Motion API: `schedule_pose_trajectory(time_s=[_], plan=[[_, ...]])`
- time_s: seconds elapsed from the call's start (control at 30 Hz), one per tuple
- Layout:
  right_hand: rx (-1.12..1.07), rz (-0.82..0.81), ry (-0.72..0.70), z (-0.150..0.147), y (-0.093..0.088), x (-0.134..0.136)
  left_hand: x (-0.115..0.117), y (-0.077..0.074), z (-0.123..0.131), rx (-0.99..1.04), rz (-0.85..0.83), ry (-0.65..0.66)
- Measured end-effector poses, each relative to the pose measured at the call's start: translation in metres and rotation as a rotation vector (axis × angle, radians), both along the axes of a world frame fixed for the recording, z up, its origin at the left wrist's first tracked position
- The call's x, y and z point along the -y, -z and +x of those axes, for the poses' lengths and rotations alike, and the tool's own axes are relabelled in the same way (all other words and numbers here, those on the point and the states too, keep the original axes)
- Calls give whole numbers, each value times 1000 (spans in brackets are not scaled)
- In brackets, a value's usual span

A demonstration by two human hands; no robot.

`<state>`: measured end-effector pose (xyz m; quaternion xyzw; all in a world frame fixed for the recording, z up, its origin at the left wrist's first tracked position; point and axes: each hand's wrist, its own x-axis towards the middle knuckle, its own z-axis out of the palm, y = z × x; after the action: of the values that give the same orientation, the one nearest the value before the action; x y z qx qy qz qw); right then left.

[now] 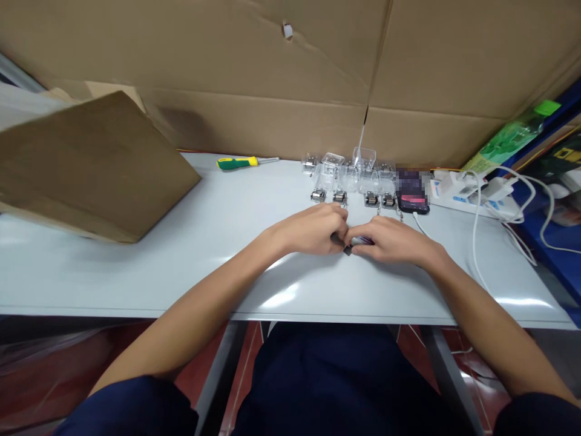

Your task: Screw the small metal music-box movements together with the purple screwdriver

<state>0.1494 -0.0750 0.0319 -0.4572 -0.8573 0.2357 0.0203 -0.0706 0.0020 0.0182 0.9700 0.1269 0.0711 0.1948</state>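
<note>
My left hand [318, 229] is closed, its fingers curled round a small dark piece [336, 238]. Touching it from the other side, my right hand [390, 240] pinches a small shiny silvery object [362, 241] between thumb and forefinger. Both hands meet just above the table, and the fingers cover most of what they hold. Right behind them stand several small metal pieces with short chains, among them a silver one [318, 195] and a darker one [388, 200]. Clear plastic cases [328, 175] are grouped behind those pieces.
A green and yellow screwdriver [238, 163] lies near the cardboard wall [254, 121]. An open cardboard box [100, 169] occupies the table's left side. To the right are a phone [412, 197] on a cable, a white power strip [476, 197] with cords, and a green-capped bottle [512, 138].
</note>
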Motion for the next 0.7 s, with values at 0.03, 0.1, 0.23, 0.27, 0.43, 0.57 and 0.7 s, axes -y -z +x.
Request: schedule_pose_trajectory(time_s=[0.03,0.1,0.23,0.27,0.43,0.57,0.7], plan=[[7,17,17,1,0,0,0,-1,0,0,1,-4],[32,39,54,1,0,1,2,-1,1,9,-3,-7],[95,42,78,0,3,2,3,1,3,38,-46,-11],[104,39,72,-1,4,3,3,2,3,41,-58,-11],[110,44,76,-7,7,5,0,2,1,34,-93,11],[98,20,94,-9,9,6,-3,2,1,14,-95,-2],[40,-14,105,-8,11,4,-3,4,2,5,-104,-15]])
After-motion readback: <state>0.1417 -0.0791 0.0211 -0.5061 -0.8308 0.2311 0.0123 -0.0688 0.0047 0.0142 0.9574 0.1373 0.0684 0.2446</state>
